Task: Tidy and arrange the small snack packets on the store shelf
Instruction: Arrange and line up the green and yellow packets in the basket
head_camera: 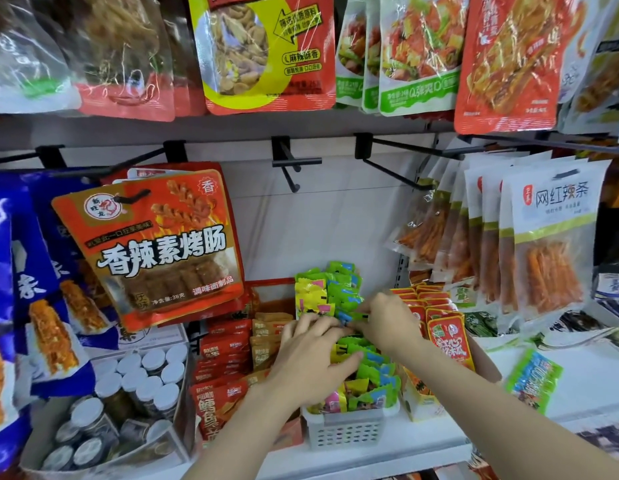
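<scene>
Both hands work in a white slotted basket (pixel 346 429) on the shelf (pixel 422 441), packed with small green and yellow snack packets (pixel 339 292). The left hand (pixel 311 358) lies over the packets, fingers curled among them. The right hand (pixel 387 323) seems to pinch a green packet's edge; its fingertips are blurred.

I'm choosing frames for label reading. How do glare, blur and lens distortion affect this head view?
Head view: glare streaks the glossy hanging bags at the top; the orange sausage pack prints sharp; the small packets in the white basket are soft around the left hand and right hand; wide-angle bending curves the shelf rail and edges.
</scene>
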Demonstrator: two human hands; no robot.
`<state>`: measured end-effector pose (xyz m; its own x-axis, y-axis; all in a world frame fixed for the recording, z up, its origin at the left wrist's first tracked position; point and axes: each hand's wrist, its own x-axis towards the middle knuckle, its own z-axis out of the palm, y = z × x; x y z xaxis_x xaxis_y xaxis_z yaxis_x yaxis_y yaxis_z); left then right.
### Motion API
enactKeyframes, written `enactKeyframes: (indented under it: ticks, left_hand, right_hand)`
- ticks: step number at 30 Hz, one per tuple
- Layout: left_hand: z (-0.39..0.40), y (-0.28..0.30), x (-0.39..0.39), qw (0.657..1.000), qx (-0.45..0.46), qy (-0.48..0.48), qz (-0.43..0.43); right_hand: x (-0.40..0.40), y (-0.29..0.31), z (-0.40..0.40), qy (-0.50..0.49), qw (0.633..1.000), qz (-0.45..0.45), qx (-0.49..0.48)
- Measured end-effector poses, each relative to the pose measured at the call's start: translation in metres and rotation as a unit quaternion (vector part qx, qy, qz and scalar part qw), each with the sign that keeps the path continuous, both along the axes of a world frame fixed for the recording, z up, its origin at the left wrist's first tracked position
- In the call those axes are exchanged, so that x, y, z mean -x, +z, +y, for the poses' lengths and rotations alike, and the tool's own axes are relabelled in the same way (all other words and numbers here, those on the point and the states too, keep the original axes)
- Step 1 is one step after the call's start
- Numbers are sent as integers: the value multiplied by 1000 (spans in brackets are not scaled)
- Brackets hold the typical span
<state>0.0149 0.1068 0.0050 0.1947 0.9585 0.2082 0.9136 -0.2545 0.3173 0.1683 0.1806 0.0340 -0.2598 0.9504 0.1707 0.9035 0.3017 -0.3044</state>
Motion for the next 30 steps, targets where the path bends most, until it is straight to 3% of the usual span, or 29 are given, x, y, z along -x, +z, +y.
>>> enactKeyframes:
  ticks: [7,14,16,19,23,26,30]
  left_hand:
    - [0,-4,0,1000,-14,4,-23]
    - [-5,10,-4,997,52,29,-54]
    - [-7,19,-6,991,70,47,-104]
    - [-11,31,-7,961,71,68,-259]
    - [-18,37,-9,952,32,50,-302]
    - [-25,40,-15,908,79,18,-412]
    - [-36,38,-26,808,174,11,-562]
  right_hand:
    - [-11,-1,-5,6,996,89,-20]
    - [-45,63,-27,64,964,256,-42]
    - [-57,83,-33,57,950,300,-57]
    - [-69,108,-38,62,918,391,-34]
    - [-79,126,-45,58,880,471,0]
    - [-86,129,-47,66,861,503,41]
    - [-90,124,-44,62,844,527,83]
